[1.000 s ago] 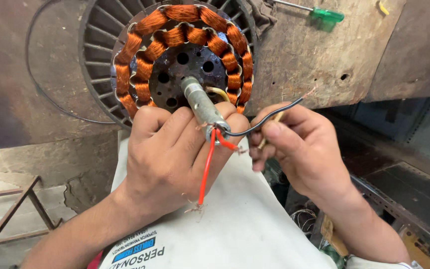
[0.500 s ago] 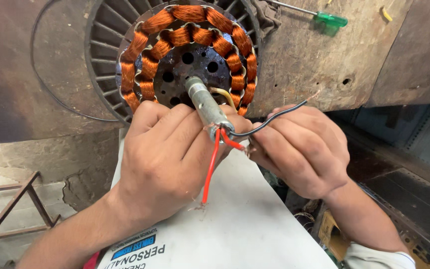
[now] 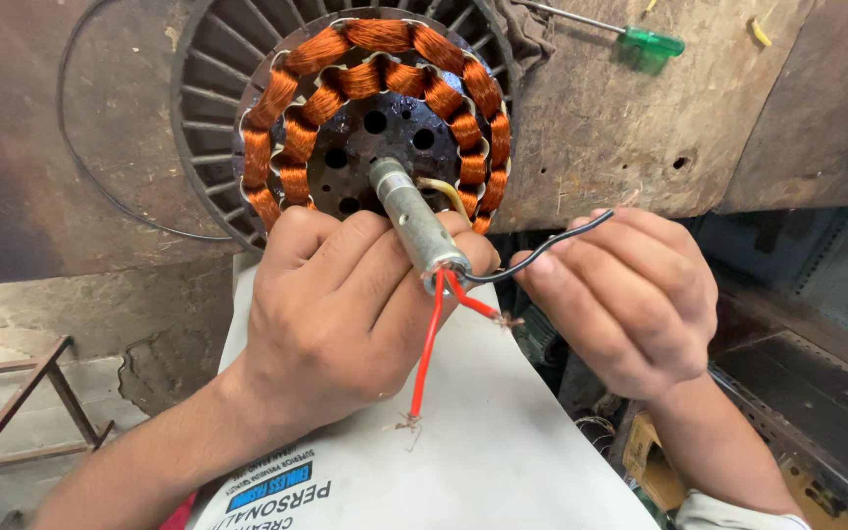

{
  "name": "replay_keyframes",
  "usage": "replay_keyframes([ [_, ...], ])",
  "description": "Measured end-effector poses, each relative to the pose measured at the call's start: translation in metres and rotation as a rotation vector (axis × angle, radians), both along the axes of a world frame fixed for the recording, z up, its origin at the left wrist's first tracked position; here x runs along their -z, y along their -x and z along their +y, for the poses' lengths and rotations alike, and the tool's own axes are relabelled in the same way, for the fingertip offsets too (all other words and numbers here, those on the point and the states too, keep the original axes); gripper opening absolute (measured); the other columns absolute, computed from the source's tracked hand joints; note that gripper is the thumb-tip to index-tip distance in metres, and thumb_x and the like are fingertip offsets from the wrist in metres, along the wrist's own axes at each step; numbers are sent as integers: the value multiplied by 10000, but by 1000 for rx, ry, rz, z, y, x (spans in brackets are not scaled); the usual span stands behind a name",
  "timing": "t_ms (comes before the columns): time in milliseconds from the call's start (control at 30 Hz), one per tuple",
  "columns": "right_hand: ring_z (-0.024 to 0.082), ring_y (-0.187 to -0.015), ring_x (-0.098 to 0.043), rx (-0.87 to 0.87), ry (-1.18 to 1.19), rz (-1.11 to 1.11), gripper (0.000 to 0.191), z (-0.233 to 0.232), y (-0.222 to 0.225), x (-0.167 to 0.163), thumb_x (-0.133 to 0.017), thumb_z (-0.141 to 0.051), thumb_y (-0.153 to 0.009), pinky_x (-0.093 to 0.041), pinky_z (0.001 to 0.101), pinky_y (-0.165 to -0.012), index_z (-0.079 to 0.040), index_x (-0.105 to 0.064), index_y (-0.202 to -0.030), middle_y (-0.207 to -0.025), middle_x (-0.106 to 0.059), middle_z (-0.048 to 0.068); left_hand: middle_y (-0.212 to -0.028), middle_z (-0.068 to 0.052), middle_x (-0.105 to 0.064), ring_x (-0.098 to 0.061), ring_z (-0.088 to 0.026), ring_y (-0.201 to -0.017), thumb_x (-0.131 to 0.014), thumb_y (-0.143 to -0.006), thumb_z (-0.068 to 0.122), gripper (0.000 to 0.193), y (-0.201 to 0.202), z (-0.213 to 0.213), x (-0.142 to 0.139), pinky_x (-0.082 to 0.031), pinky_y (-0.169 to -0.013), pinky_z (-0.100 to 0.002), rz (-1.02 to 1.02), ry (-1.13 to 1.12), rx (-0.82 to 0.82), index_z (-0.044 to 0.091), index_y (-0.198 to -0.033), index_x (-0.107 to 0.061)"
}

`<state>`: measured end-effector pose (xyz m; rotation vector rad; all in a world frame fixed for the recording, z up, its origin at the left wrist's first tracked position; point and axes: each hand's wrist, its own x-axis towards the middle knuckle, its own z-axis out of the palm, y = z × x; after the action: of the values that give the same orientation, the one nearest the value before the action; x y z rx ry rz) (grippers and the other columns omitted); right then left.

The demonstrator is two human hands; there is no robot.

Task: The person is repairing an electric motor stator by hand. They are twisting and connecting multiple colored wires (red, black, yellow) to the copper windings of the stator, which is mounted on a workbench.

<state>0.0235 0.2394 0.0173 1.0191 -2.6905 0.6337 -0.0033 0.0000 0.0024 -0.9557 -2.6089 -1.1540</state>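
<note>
— What sits at the middle of it all?

— A fan motor stator [image 3: 375,108], a ring of copper-orange windings around a dark perforated hub. Its grey metal shaft [image 3: 414,221] sticks out from the hub toward the camera, and the stator leans against a scuffed brown desk [image 3: 620,128] that runs behind it.

— And the hands?

— The left hand [image 3: 345,314] is clenched around the near end of the shaft, fingers wrapped under it and up against the lower windings. The right hand [image 3: 630,294] is just beside it, pinching a black wire [image 3: 542,250] between thumb and fingers; that wire comes out of the shaft's tip and curves up over the right hand's knuckles.

— Any other wires?

— Two red wires [image 3: 429,344] leave the same tip. One hangs straight down past the left hand's palm and ends in frayed bare strands; the shorter one slants toward the right hand, its stripped end near the thumb. A yellowish wire [image 3: 444,191] loops from the hub beside the shaft.

— What lies under the hands?

— A white printed sack [image 3: 503,432], spread below the stator and reaching to the bottom edge of the view.

— Further out?

— A green-handled screwdriver [image 3: 645,42] lies on the desk at the upper right, well apart from the hands. A thin black cable [image 3: 90,182] arcs over the desk's left part. At the lower left stands a rusty metal frame [image 3: 22,393].
</note>
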Motion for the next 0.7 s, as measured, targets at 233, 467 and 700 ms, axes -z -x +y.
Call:
replay_keyframes([
  [233, 253, -787, -694, -103, 22, 64, 216, -16, 15, 0, -827, 26, -898, -647, 397, -730, 44, -663, -1037, -891, -660, 105, -1022, -5, -729, -648, -131, -806, -725, -874, 99, 242, 2, -5, -1, -374, -689, -296, -46, -42, 27, 54, -1111, -717],
  [467, 215, -755, -712, 732, 1334, -1565, 258, -5, -32, 11, -760, -114, -999, -578, 305, -573, 60, -662, -1163, -915, -720, 146, -965, -21, -734, -682, -141, -794, -759, -885, 104, 132, 6, -5, 9, -400, -683, -284, 119, -59, 12, 62, -1008, -739],
  [700, 275, -1047, -746, 775, 1579, -1132, 276, -4, -47, 27, -687, -81, -1041, -631, 318, -785, 16, -651, -1297, -1206, -696, 183, -985, -7, -749, -658, -123, -747, -782, -887, 163, 162, 4, 5, 9, -361, -664, -294, 73, -45, -44, 104, -1027, -726],
])
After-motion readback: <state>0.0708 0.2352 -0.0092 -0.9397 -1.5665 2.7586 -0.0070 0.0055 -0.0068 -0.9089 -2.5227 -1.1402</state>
